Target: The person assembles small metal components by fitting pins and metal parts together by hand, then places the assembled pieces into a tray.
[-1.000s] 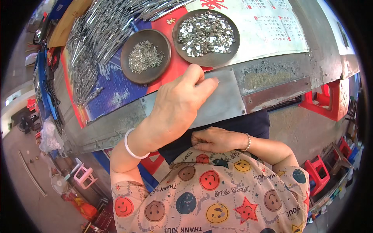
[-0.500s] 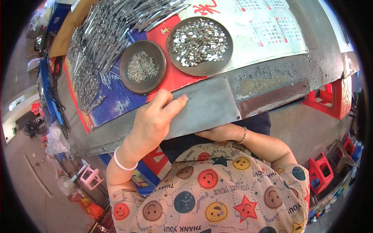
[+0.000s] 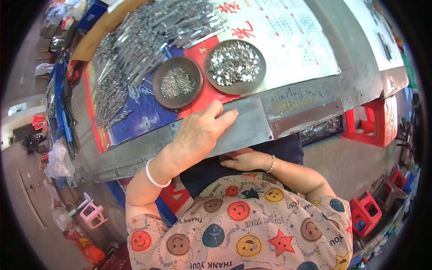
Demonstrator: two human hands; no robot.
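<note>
My left hand (image 3: 204, 128) is closed in a pinch above the smooth metal plate (image 3: 249, 121) at the table's front edge. A tiny shiny metal pin (image 3: 238, 113) shows at the tips of its thumb and forefinger. Below the table edge, my right hand (image 3: 247, 160) rests by the dark cloth over my lap; its fingertips are partly hidden. Just beyond my left hand stands a dark round dish of small metal pins (image 3: 177, 83). Beside it, to the right, another dark dish holds many small shiny metal discs (image 3: 235, 63).
A large heap of slender metal parts (image 3: 139, 49) covers the table's far left, on a printed sheet (image 3: 288, 58). A brown metal strip (image 3: 306, 118) continues the front edge rightward. Red plastic stools (image 3: 382, 121) stand at the right; a pink stool (image 3: 93, 214) and a fan (image 3: 62, 219) are at lower left.
My left hand has moved right along the metal plate, still pinching the pin. The view has shifted slightly, and more of my right hand shows below the table edge.
</note>
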